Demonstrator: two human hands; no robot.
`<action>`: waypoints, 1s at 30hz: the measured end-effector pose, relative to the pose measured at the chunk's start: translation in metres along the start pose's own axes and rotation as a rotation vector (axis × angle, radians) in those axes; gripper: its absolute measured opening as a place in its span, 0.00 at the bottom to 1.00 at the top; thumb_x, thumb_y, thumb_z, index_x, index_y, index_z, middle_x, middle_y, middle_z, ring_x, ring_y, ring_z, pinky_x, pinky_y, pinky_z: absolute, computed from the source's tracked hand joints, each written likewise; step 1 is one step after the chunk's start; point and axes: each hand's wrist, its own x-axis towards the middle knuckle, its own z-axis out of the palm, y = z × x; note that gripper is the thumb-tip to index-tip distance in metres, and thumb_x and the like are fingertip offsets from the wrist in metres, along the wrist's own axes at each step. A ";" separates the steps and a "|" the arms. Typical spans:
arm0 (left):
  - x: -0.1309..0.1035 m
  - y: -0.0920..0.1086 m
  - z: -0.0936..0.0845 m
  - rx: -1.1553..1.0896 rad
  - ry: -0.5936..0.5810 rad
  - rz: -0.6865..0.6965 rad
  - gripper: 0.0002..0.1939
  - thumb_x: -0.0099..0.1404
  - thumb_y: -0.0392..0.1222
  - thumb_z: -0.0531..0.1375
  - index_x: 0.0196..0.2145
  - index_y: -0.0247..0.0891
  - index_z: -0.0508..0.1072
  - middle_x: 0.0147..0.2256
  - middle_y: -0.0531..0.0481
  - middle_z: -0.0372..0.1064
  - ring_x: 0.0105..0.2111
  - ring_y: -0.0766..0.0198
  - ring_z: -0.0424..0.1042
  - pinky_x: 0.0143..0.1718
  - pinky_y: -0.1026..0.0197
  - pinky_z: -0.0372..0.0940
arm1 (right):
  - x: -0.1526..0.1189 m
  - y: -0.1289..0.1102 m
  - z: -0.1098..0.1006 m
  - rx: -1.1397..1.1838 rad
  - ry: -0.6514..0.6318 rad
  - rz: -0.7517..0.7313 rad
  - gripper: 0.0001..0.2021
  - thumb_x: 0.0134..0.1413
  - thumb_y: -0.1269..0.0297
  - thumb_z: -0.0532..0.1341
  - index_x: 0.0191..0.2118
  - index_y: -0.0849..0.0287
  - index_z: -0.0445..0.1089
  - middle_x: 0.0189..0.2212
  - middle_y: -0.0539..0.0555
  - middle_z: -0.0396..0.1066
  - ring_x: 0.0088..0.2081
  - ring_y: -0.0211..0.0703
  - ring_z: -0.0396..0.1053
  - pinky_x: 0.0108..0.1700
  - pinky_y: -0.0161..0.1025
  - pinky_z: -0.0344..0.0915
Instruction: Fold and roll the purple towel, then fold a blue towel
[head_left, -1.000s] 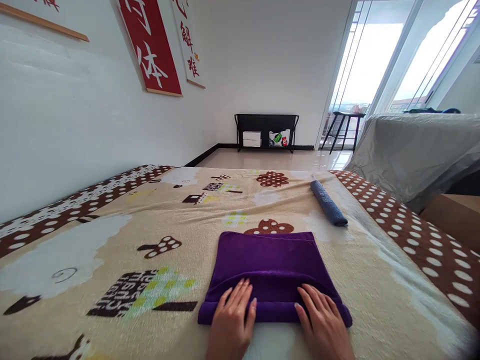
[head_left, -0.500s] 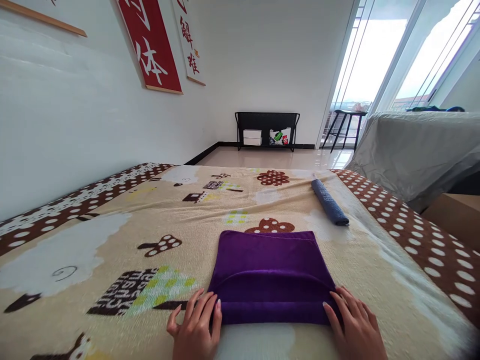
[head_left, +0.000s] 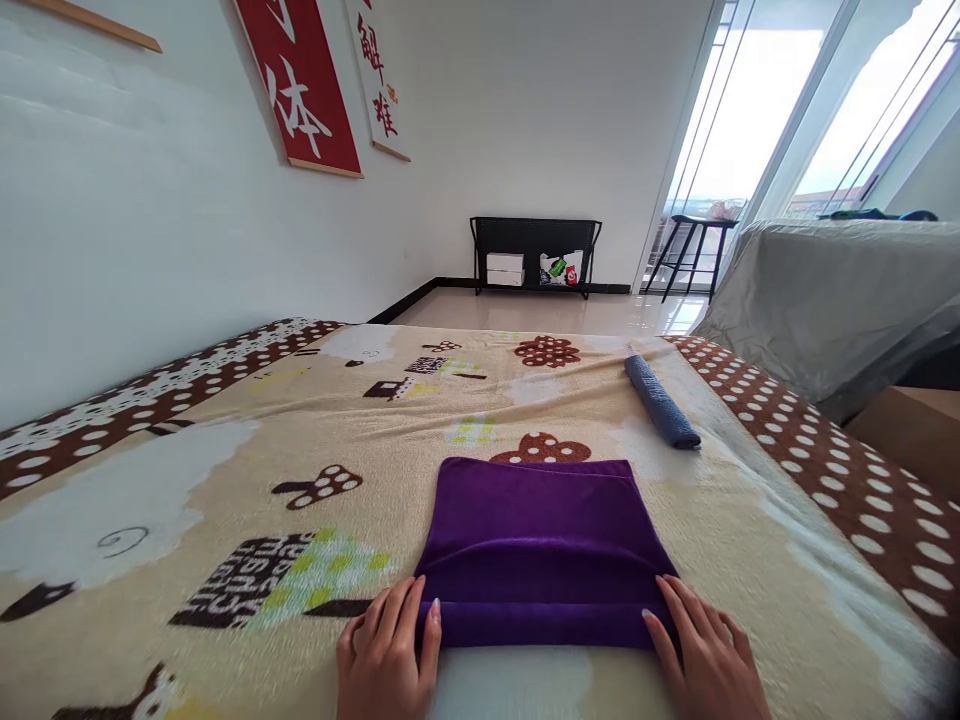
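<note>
A purple cloth (head_left: 536, 520) lies on the patterned blanket, its near edge folded over into a flat band. My left hand (head_left: 390, 645) rests at the left end of that band, thumb on the near side and fingers on the outer edge. At the right end, my right hand (head_left: 701, 645) holds the band the same way, between thumb and fingers. A rolled blue-grey cloth (head_left: 661, 402) lies farther back on the right, touched by neither hand.
The blanket (head_left: 405, 440) has a brown, white-dotted border. Beyond it stand a black rack (head_left: 534, 240), a dark stool (head_left: 694, 250) and a covered piece of furniture (head_left: 847, 290). A cardboard box (head_left: 911, 435) sits at the right.
The view has shifted slightly. Both hands keep nearly the same places at the ends of the folded band, with the fingers slightly moved. The purple cloth looks unchanged.
</note>
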 end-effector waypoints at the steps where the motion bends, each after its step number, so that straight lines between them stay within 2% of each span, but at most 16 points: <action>1: 0.000 0.001 -0.002 0.016 0.011 -0.013 0.17 0.70 0.49 0.52 0.47 0.40 0.75 0.46 0.44 0.77 0.47 0.50 0.72 0.50 0.45 0.55 | 0.001 -0.002 -0.001 -0.004 0.006 0.006 0.30 0.67 0.42 0.44 0.53 0.61 0.69 0.50 0.58 0.74 0.47 0.51 0.72 0.52 0.52 0.57; 5: 0.007 0.026 -0.003 0.071 0.005 -0.055 0.16 0.69 0.45 0.51 0.46 0.40 0.76 0.47 0.42 0.76 0.49 0.48 0.71 0.51 0.40 0.52 | 0.013 -0.027 -0.004 -0.010 0.004 0.052 0.31 0.67 0.42 0.44 0.50 0.64 0.72 0.49 0.63 0.73 0.49 0.55 0.70 0.52 0.55 0.57; 8: 0.016 0.051 0.003 0.012 -0.039 0.047 0.17 0.69 0.44 0.52 0.48 0.37 0.75 0.48 0.42 0.75 0.49 0.51 0.71 0.51 0.46 0.56 | 0.022 -0.047 -0.003 0.018 -0.018 0.002 0.29 0.67 0.43 0.46 0.53 0.60 0.71 0.50 0.61 0.72 0.51 0.53 0.69 0.53 0.53 0.57; 10: 0.020 0.059 0.007 -0.049 -0.063 0.120 0.18 0.70 0.43 0.52 0.50 0.36 0.74 0.48 0.43 0.75 0.49 0.55 0.71 0.51 0.51 0.58 | 0.024 -0.052 -0.001 0.036 -0.034 -0.039 0.27 0.66 0.43 0.48 0.55 0.57 0.70 0.52 0.58 0.72 0.52 0.51 0.69 0.53 0.50 0.57; 13: 0.020 0.050 0.010 -0.063 -0.072 0.104 0.18 0.70 0.44 0.52 0.52 0.36 0.73 0.50 0.44 0.73 0.50 0.56 0.71 0.51 0.53 0.59 | 0.019 -0.039 0.001 0.027 -0.061 -0.006 0.28 0.66 0.42 0.46 0.55 0.55 0.69 0.53 0.57 0.71 0.52 0.50 0.69 0.54 0.50 0.57; 17: 0.011 0.022 0.006 -0.038 -0.045 0.045 0.20 0.69 0.45 0.52 0.52 0.33 0.73 0.51 0.42 0.74 0.49 0.54 0.72 0.50 0.51 0.59 | 0.004 -0.006 0.003 0.001 -0.057 0.034 0.30 0.67 0.41 0.43 0.55 0.57 0.69 0.54 0.58 0.71 0.52 0.51 0.69 0.55 0.53 0.56; 19: 0.009 0.016 0.003 -0.014 -0.033 0.027 0.20 0.70 0.46 0.52 0.53 0.34 0.72 0.51 0.42 0.74 0.50 0.52 0.71 0.51 0.48 0.57 | 0.000 0.001 0.003 -0.012 -0.058 0.020 0.30 0.66 0.42 0.44 0.57 0.59 0.68 0.55 0.58 0.70 0.54 0.53 0.68 0.56 0.55 0.54; 21: 0.009 0.020 0.001 0.019 -0.017 0.006 0.19 0.70 0.44 0.50 0.52 0.35 0.73 0.51 0.41 0.74 0.51 0.49 0.71 0.52 0.44 0.54 | 0.001 -0.003 0.003 -0.035 -0.057 0.004 0.30 0.66 0.43 0.45 0.57 0.60 0.68 0.56 0.60 0.69 0.56 0.56 0.66 0.57 0.58 0.52; 23: 0.013 0.032 0.001 0.034 -0.013 0.009 0.19 0.70 0.43 0.50 0.50 0.35 0.74 0.50 0.41 0.75 0.51 0.47 0.71 0.52 0.41 0.53 | 0.009 -0.018 0.003 -0.053 -0.045 0.005 0.29 0.65 0.42 0.47 0.56 0.60 0.69 0.55 0.61 0.70 0.57 0.58 0.65 0.56 0.60 0.52; 27: 0.025 0.059 0.006 -0.044 -0.105 0.136 0.19 0.69 0.42 0.51 0.53 0.35 0.73 0.52 0.44 0.74 0.52 0.54 0.71 0.51 0.50 0.59 | 0.030 -0.057 0.000 0.018 -0.060 -0.037 0.27 0.65 0.42 0.50 0.55 0.57 0.71 0.53 0.57 0.72 0.54 0.53 0.68 0.54 0.52 0.56; 30: 0.028 0.061 0.011 -0.098 -0.175 0.210 0.22 0.69 0.40 0.52 0.59 0.38 0.69 0.58 0.47 0.69 0.57 0.58 0.67 0.55 0.54 0.60 | 0.034 -0.060 0.000 0.069 -0.094 -0.075 0.26 0.66 0.43 0.50 0.57 0.55 0.69 0.55 0.54 0.70 0.55 0.49 0.67 0.54 0.48 0.58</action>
